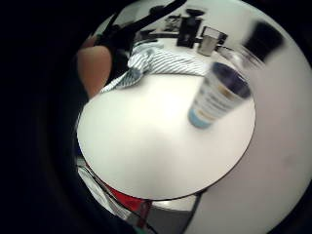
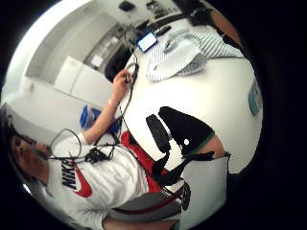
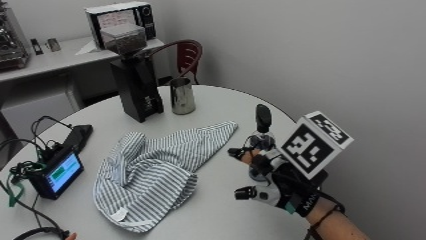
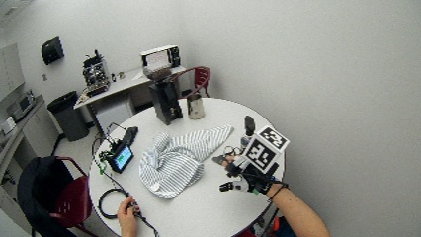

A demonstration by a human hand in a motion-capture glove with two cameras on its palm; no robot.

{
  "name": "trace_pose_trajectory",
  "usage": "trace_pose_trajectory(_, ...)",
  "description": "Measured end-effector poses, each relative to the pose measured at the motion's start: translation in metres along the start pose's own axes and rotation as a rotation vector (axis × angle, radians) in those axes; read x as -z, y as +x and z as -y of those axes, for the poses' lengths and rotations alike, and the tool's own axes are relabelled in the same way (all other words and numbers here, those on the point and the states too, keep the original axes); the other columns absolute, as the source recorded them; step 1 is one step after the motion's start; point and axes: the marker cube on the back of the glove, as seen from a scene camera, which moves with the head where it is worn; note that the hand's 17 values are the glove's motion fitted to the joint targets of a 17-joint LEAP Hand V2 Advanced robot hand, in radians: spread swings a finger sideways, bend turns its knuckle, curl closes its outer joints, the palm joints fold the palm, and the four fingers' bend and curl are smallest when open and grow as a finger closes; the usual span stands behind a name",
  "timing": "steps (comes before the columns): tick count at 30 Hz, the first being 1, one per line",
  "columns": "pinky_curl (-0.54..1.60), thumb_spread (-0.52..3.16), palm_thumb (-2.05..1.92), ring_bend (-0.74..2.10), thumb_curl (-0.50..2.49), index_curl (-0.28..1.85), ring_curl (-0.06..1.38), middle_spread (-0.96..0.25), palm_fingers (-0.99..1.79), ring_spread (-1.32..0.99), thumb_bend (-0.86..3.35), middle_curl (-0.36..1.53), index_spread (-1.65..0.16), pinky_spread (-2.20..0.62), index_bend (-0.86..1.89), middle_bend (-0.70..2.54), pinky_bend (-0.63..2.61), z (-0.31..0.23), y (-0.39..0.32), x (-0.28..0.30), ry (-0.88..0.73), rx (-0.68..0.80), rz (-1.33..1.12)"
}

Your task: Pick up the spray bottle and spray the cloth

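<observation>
I see my right hand point(image 3: 279, 182) just beside spray bottle point(image 3: 261, 145) | fingers point(image 3: 245, 192) spread, grasping nothing | cloth point(image 3: 156, 170) crumpled on surface point(image 3: 219, 215)

The cloth point(image 3: 156, 170) was striped, thin grey-blue lines on white, and it lay on a plain white round table point(image 3: 213, 220). The spray bottle point(image 3: 262, 145) had a black head over a clear body (its label showed white with a pale blue band in the palm view), and the right hand point(image 3: 276, 182) wore a black glove. Behind stood a black grinder point(image 3: 136, 75), a shiny steel jug point(image 3: 182, 96) and a dark red chair point(image 3: 188, 56).
</observation>
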Motion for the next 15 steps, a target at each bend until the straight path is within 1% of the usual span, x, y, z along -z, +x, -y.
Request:
trace_pose_trajectory(4,0.33,1.11,0.58,0.37,0.27,0.21,0.31,-0.05,0.69,0.0,-0.02,0.35,-0.38,0.17,0.12,0.29,0.41,0.001,0.041,0.014,0.219,-0.121,0.136)
trace_pose_trajectory(7,0.34,1.1,0.59,0.38,0.27,0.21,0.32,-0.05,0.71,0.0,-0.02,0.36,-0.37,0.15,0.11,0.3,0.41,0.006,0.067,0.014,0.32,-0.239,0.262)
trace_pose_trajectory(10,0.35,1.07,0.59,0.39,0.28,0.21,0.33,-0.05,0.71,-0.01,-0.02,0.36,-0.37,0.14,0.1,0.3,0.41,0.016,0.084,0.004,0.348,-0.332,0.382)
trace_pose_trajectory(15,0.37,1.03,0.58,0.39,0.28,0.2,0.34,-0.05,0.64,0.0,-0.03,0.37,-0.37,0.14,0.06,0.28,0.46,0.037,0.102,-0.023,0.322,-0.404,0.506)
